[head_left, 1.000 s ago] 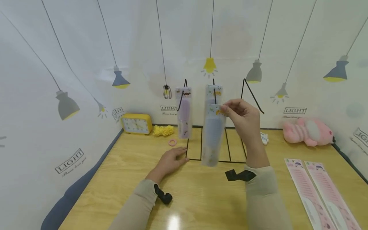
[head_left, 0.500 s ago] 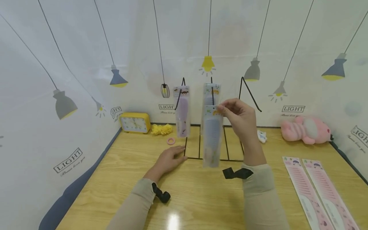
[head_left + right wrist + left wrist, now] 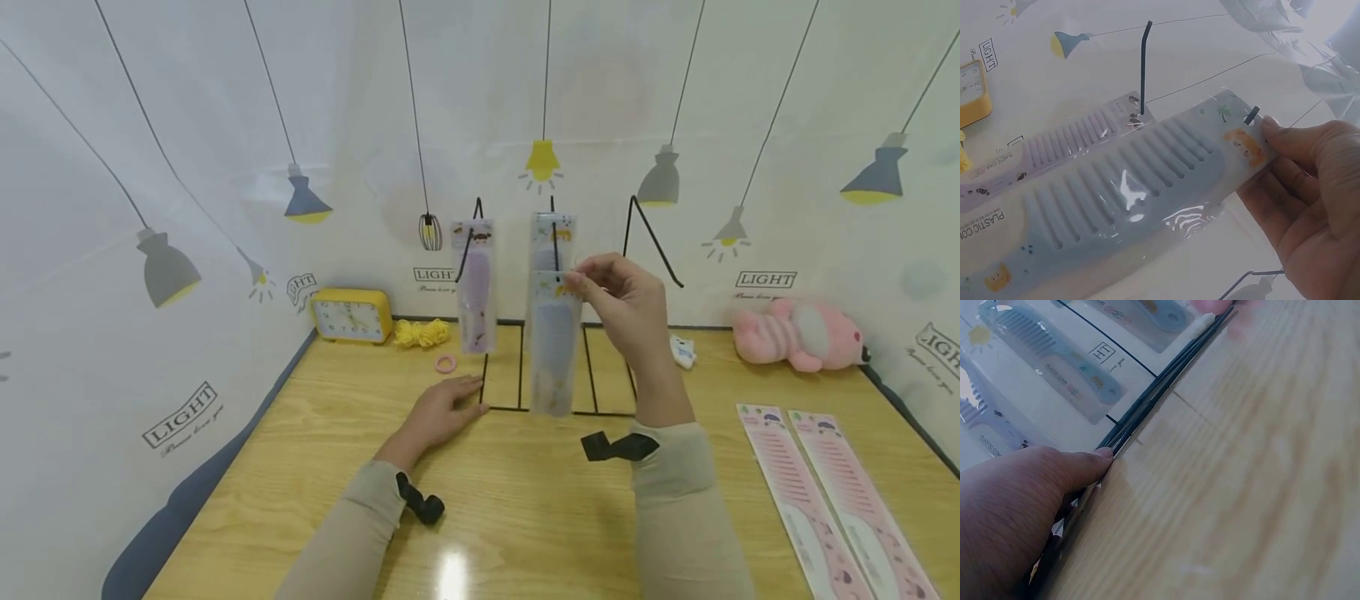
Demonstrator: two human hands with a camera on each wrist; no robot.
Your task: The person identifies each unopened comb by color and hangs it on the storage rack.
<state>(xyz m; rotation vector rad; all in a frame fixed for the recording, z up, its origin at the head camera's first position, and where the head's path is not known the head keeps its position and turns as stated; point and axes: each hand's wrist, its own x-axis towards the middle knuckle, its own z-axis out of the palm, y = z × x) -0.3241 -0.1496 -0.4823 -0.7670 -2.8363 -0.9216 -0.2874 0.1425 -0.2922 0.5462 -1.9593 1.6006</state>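
My right hand (image 3: 626, 304) pinches the top corner of a clear-bagged blue comb (image 3: 553, 342), thumb on the front. In the right wrist view, the tip of a black hook (image 3: 1252, 115) pokes through the hole in its card. Another bagged blue comb (image 3: 546, 237) hangs behind on the same hook. A bagged purple comb (image 3: 475, 287) hangs on the left hook of the black wire rack (image 3: 504, 409). My left hand (image 3: 438, 412) lies on the table with fingers extended, touching the rack's front left corner. Its lower fingers are hidden in the left wrist view.
A bare hook (image 3: 656, 243) stands at the rack's right. Two packaged pink combs (image 3: 798, 492) lie at right. A pink plush toy (image 3: 798, 337) and small white figure (image 3: 682, 352) sit behind. Yellow clock (image 3: 352, 317), yellow string (image 3: 422, 333) and pink ring (image 3: 446, 363) are at left.
The held comb has moved slightly back toward the rack, its lower end swinging up, and its card hole has met the hook tip. My left hand has stayed at the rack's corner.
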